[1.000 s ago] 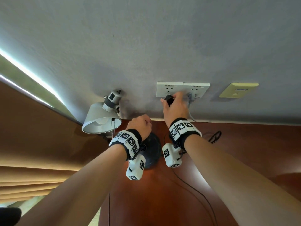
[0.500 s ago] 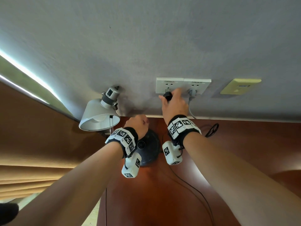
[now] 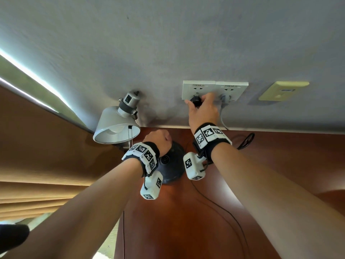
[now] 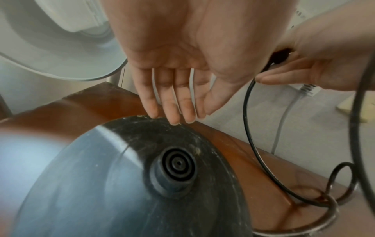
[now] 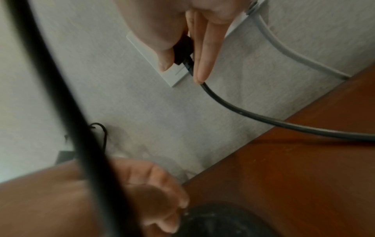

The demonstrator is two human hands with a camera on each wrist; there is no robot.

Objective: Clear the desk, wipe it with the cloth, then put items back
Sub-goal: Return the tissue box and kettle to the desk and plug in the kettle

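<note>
The desk [image 3: 280, 174] is red-brown, the kettle base [image 4: 142, 184], plug [image 3: 196, 103] and cord [image 5: 263, 118] black, the sockets [image 3: 214, 88] white, the lampshade [image 3: 113, 124] grey, the wristbands [image 3: 209, 135] black-and-white checked.

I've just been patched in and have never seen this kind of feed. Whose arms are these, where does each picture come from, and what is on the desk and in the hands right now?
No machine here: a person works bare-handed, with a tagged band and a small camera on each wrist.

One picture comes from a head camera; the others look along each hand.

The right hand pinches a black plug at the white wall socket; its black cord runs down to the brown desk.

The left hand, fingers straight, touches the rim of a round black kettle base standing on the desk.

A grey lamp hangs over the desk's left side.
</note>
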